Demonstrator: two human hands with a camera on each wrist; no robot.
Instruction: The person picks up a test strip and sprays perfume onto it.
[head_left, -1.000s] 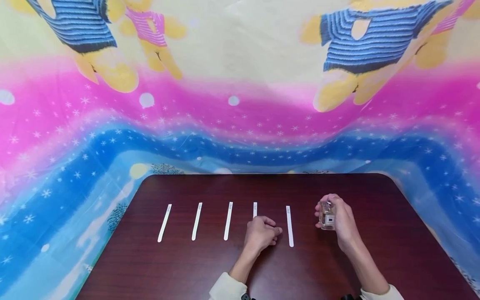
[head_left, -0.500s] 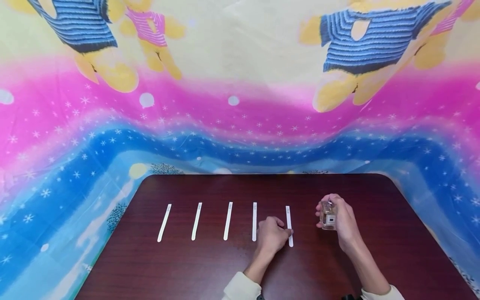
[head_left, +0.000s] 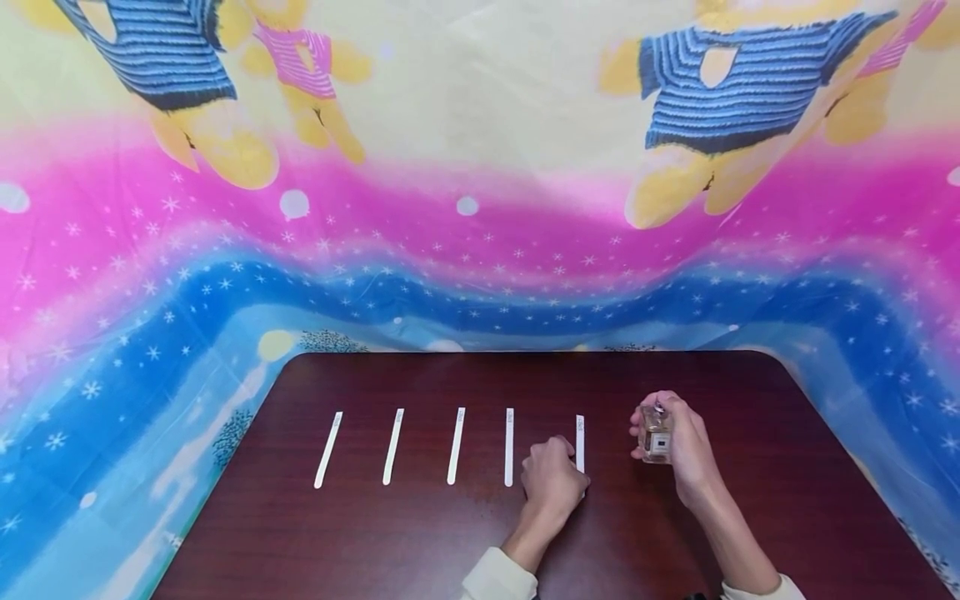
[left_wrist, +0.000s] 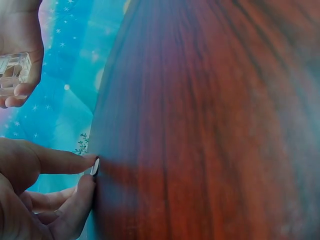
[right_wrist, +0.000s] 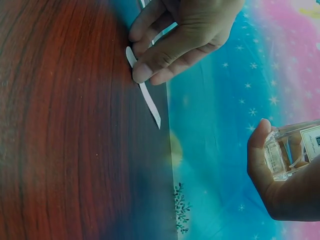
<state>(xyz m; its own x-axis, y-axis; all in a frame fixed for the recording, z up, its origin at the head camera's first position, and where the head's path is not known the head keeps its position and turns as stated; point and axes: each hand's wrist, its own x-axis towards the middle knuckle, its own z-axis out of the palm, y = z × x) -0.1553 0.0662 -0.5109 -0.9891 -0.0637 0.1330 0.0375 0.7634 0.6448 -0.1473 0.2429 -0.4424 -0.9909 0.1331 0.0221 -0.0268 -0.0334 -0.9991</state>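
Observation:
At the right end of a row, a white perfume test strip point(head_left: 580, 440) lies on the table with small print at its far end. My left hand point(head_left: 553, 477) pinches its near part between thumb and fingers, hiding most of that end in the head view. The left wrist view shows the strip point(left_wrist: 95, 167) edge-on between the fingertips; in the right wrist view, the strip point(right_wrist: 150, 104) slants down from them. Farther right, my right hand point(head_left: 684, 446) grips a clear glass perfume bottle point(head_left: 657, 438) with a pale label, upright, its top partly covered by fingers.
Several similar strips lie spaced to the left, including one just left of my left hand point(head_left: 509, 447) and one at the far left point(head_left: 327, 450). The dark wooden table point(head_left: 360, 542) ends at a patterned cloth point(head_left: 465, 242) behind it.
My left hand has moved right, from between the last two strips to the rightmost one, and pinches it. That strip now lies straighter. The right hand keeps the bottle in place.

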